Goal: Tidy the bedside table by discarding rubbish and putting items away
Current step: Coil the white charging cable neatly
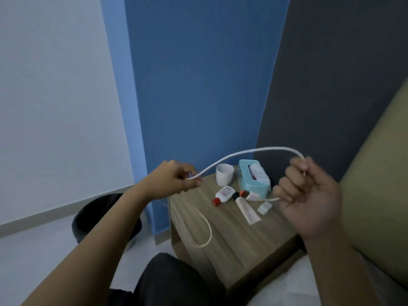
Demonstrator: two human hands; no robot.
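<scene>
A white cable [247,152] arches in the air above the wooden bedside table [225,239]. My left hand [170,180] pinches it at the left, and from there it hangs down in a loop over the table's front left. My right hand [309,195] grips the other part in a fist, with one end sticking out toward the tubes. On the table stand a white cup [224,174] and a teal tissue box [254,177]. Beside them lie a small red-capped bottle [223,195], two tubes [247,209] and a small white plug [264,208].
A black bin [92,217] stands on the floor left of the table, partly behind my left arm. A blue wall rises behind the table and a dark headboard [331,85] at the right. A tan pillow [379,184] and the bed lie at the right. My dark-clad knee [172,281] is at the bottom.
</scene>
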